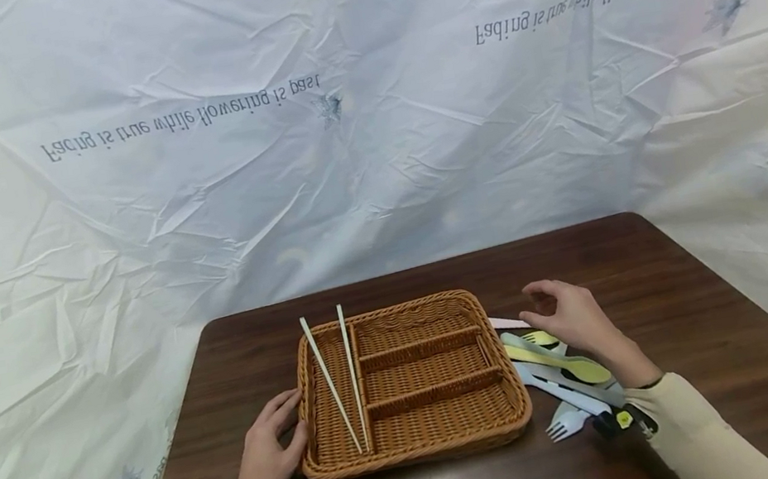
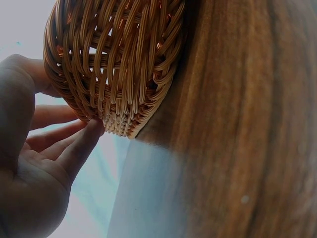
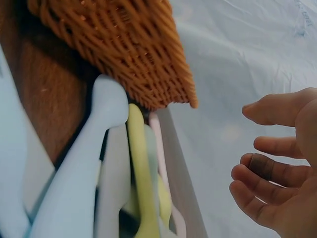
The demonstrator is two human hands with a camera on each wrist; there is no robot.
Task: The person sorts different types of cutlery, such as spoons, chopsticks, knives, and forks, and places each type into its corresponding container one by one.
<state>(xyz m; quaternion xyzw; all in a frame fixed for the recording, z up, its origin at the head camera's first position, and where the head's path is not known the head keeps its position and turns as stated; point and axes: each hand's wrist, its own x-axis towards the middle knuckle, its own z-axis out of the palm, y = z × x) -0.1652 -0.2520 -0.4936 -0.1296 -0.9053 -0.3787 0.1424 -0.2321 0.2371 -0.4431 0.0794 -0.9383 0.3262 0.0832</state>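
A brown wicker basket (image 1: 434, 389) with compartments sits on the table. Two pale chopsticks (image 1: 332, 385) lean in its left compartment, their tops past the far rim. My left hand (image 1: 267, 451) touches the basket's left rim with its fingertips; the left wrist view shows the fingers against the weave (image 2: 116, 64). Over a pile of cutlery right of the basket hovers my right hand (image 1: 572, 317), fingers loosely bent and nothing between them. The pile includes a yellow spoon (image 1: 586, 369), a yellow fork (image 1: 540, 339), a pale blue fork (image 1: 567, 421) and a pink handle (image 1: 508, 323).
The dark wooden table (image 1: 672, 294) ends at a wrinkled printed sheet (image 1: 366, 125) hanging behind it. A black item with a yellow mark (image 1: 612, 423) is by the right sleeve. In the right wrist view, several handles (image 3: 141, 173) lie beside the basket's wall.
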